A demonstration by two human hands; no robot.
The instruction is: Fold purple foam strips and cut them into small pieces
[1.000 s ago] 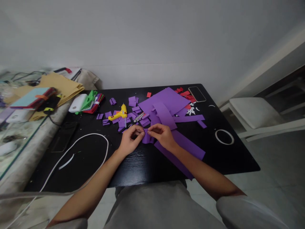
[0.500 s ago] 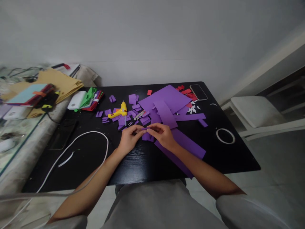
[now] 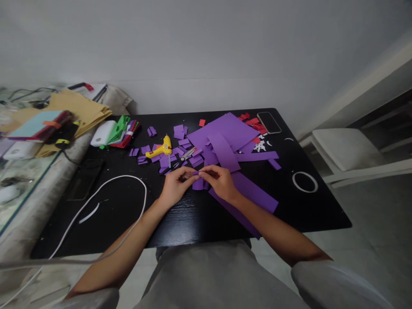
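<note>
Between my fingertips is a small purple paper piece [image 3: 195, 173], mostly hidden by the fingers. My left hand [image 3: 175, 185] pinches its left end, and my right hand [image 3: 221, 182] pinches the right end. Under and behind my hands lie small folded purple pieces [image 3: 198, 184]. A yellow glue gun [image 3: 163, 148] rests on its side beyond my left hand, with scissors [image 3: 188, 154] to its right. Large purple sheets [image 3: 229, 128] and a purple strip [image 3: 223, 151] spread beyond my right hand. Another purple sheet [image 3: 254, 193] lies partly under my right forearm.
A white cable [image 3: 145, 193] loops over the black table [image 3: 183, 223] and my left forearm. Red scraps [image 3: 259, 127], white scraps [image 3: 260, 146] and a phone [image 3: 269, 123] lie at the back right. A white ring [image 3: 305, 182] is at right, green paper [image 3: 119, 129] at left.
Both hands stay almost in place. The purple piece between the fingertips shows slightly more of its face. The whole view has shifted a little.
</note>
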